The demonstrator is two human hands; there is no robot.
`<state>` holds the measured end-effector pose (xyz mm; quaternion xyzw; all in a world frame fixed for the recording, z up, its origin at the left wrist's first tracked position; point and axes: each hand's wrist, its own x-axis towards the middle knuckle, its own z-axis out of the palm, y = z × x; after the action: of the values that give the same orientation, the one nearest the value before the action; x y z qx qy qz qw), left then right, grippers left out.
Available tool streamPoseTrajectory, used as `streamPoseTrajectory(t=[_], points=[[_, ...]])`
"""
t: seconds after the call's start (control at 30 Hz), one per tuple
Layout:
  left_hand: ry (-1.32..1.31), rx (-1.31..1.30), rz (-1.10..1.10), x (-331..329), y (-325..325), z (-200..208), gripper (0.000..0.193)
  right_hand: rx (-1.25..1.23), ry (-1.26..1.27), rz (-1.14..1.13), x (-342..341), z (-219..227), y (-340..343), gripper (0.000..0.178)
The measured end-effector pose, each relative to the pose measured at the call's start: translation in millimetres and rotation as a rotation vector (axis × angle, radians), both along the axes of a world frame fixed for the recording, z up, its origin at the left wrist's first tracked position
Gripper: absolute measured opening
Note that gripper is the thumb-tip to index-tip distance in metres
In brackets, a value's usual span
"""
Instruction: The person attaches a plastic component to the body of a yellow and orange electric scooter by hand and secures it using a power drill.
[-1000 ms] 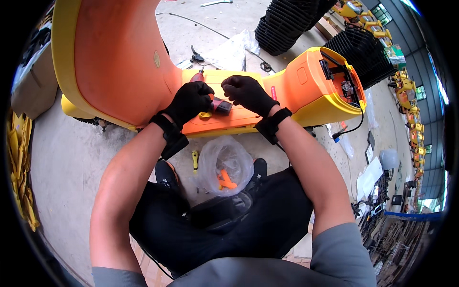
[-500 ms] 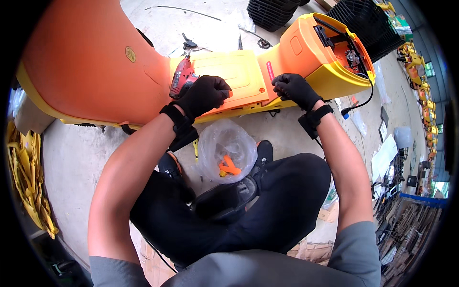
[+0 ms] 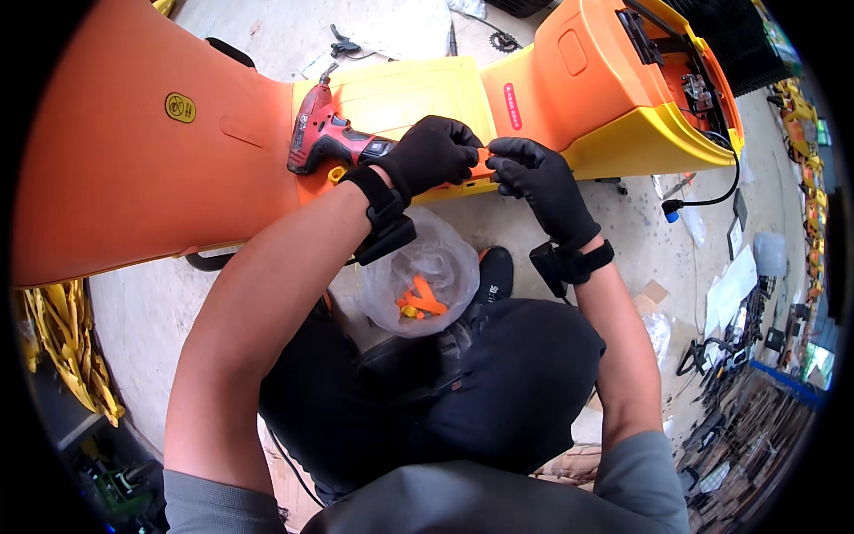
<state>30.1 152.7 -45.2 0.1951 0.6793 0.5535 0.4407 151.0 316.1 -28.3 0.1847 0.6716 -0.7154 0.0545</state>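
My left hand (image 3: 433, 156), in a black glove, pinches a small orange plastic piece (image 3: 483, 161) above the near edge of an orange and yellow vehicle body shell (image 3: 191, 151). My right hand (image 3: 540, 184), also gloved in black, has its fingertips drawn together right at the other side of that piece; whatever it pinches is hidden. On the flat middle of the shell, left of my left hand, lies a red and black power screwdriver (image 3: 322, 131). Beside its base sits a small yellow round part (image 3: 337, 174). A clear plastic bag (image 3: 458, 267) between my feet holds several orange pieces (image 3: 424, 298).
The shell's right end opens onto wiring, and a black cable with a blue-tipped plug (image 3: 672, 211) hangs from it. A lever with a cable (image 3: 345, 44) lies on the floor behind. Yellow panels (image 3: 76, 356) are stacked at left; papers (image 3: 734, 285) and metal scraps lie at right.
My left hand has moved right with the orange piece, and my right hand now meets it there. The view has shifted, so the screwdriver shows more fully.
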Motion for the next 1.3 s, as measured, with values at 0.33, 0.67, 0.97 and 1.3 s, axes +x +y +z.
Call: streamPoseTrajectory(t=[0.33, 0.67, 0.97, 1.3], points=[[-0.014, -0.048, -0.135, 8, 6, -6, 0.012, 0.125, 0.097, 0.046, -4, -23, -3, 0.014], [0.086, -0.185, -0.132, 25, 3, 5, 0.035, -0.151, -0.015, 0.003, 20, -26, -12, 0.03], [0.196, -0.23, -0.117, 30, 2, -1, 0.04, 0.054, 0.025, 0.121, 25, -20, -23, 0.033], [0.308, -0.192, -0.066, 27, 4, -16, 0.033, 0.053, 0.051, -0.198, 24, -38, -12, 0.015]])
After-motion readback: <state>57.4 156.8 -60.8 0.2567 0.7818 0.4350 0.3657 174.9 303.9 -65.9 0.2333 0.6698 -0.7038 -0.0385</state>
